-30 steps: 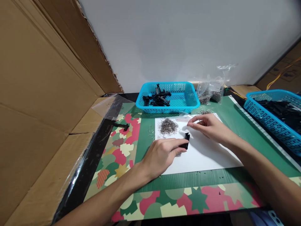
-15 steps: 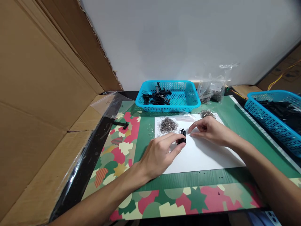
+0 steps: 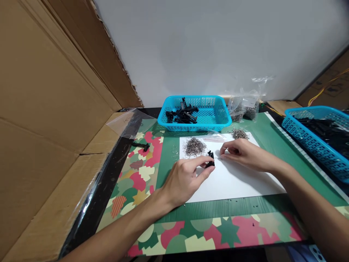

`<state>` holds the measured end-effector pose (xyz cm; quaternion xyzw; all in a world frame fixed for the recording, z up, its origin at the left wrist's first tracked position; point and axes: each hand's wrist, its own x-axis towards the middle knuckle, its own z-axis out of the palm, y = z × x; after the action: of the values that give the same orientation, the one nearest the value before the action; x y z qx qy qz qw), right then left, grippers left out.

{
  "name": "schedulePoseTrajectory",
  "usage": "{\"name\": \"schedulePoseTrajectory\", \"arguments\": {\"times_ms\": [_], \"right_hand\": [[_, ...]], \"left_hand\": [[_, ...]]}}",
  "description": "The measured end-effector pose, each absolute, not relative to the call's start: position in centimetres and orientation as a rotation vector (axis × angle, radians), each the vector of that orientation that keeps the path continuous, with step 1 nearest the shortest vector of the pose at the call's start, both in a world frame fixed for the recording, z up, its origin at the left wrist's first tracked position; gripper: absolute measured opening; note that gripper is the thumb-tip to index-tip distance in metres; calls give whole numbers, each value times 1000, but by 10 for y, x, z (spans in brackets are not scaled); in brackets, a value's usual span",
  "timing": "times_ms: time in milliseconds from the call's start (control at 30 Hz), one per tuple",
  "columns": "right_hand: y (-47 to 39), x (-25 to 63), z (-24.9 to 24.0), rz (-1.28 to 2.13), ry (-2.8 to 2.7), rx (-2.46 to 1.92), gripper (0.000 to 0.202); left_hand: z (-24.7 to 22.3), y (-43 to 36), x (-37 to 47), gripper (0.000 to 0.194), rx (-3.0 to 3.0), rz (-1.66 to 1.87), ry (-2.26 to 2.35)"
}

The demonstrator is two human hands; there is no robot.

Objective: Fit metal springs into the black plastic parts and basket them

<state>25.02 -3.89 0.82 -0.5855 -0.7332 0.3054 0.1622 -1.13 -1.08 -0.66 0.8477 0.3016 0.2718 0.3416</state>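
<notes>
My left hand (image 3: 188,177) pinches a small black plastic part (image 3: 211,158) between thumb and fingertips over the white paper (image 3: 226,185). Just to the right of that part, my right hand (image 3: 244,154) has its thumb and fingers brought together; whatever lies between them is too small to make out. The two hands are a short gap apart. Behind my left hand a pile of small metal pieces (image 3: 194,146) rests on the paper, and a second metal pile (image 3: 239,134) sits beyond my right hand.
A blue basket (image 3: 195,127) holding black parts stands at the back; another (image 3: 313,142) is at the right. Clear bags (image 3: 249,107) of metal pieces stand between them. One black part (image 3: 141,146) lies at the left. Cardboard (image 3: 40,91) walls the left side.
My right hand has shifted very slightly, its fingertips staying close to the black part. My left hand keeps its grip on the part. The whole view has moved a little.
</notes>
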Motion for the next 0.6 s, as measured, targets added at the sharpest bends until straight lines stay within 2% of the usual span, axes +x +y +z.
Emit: {"name": "schedulePoseTrajectory", "arguments": {"times_ms": [600], "right_hand": [[-40,251,7,815,-2167,-1688,14]], "left_hand": [[-5,-10,-11,22,2196,644,784]]}}
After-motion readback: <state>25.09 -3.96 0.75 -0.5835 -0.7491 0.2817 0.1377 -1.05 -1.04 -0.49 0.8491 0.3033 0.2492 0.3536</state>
